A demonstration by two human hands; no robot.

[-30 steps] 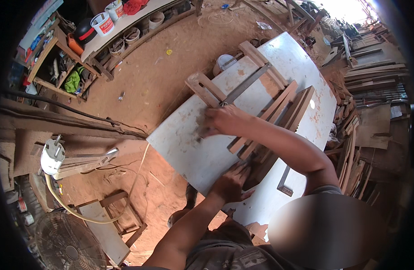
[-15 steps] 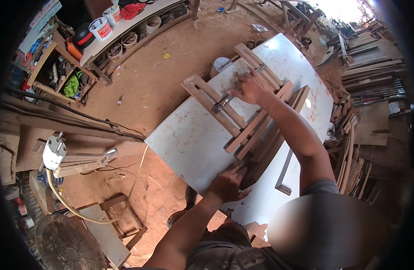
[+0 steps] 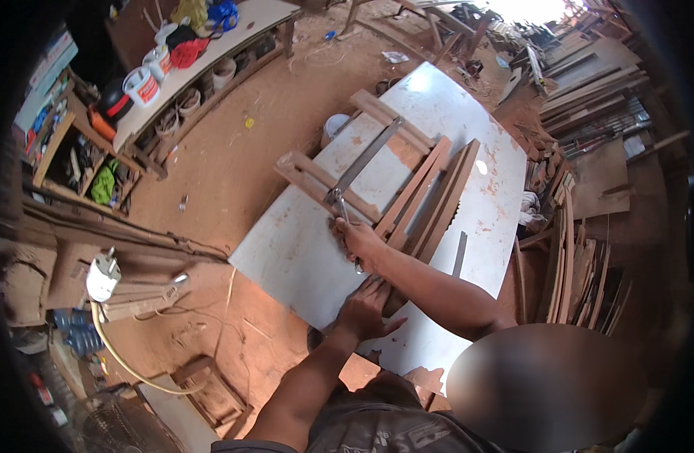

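My right hand [image 3: 358, 243] is closed round the near end of a long metal tool that looks like a bar clamp [image 3: 368, 157]. Its flat bar lies across a wooden frame [image 3: 308, 177] with slotted end pieces, on a white tabletop [image 3: 283, 260]. Lower down, my left hand [image 3: 364, 308] rests on the near end of some dark wooden bars [image 3: 447, 205], fingers flat and thumb spread to the right. Thin wooden strips [image 3: 415, 185] lie between the frame and those bars. My right forearm covers part of the bars.
A grey strip [image 3: 460, 253] lies on the tabletop right of the bars. Timber stacks [image 3: 570, 249] stand along the right. A white plug [image 3: 104, 278] on a cable is at left, above a fan [image 3: 113, 426]. A bench with buckets [image 3: 141, 87] stands at upper left.
My right hand has moved from the far part of the metal tool to its near end and now grips it. My left hand stays on the wood. The whole view has shifted.
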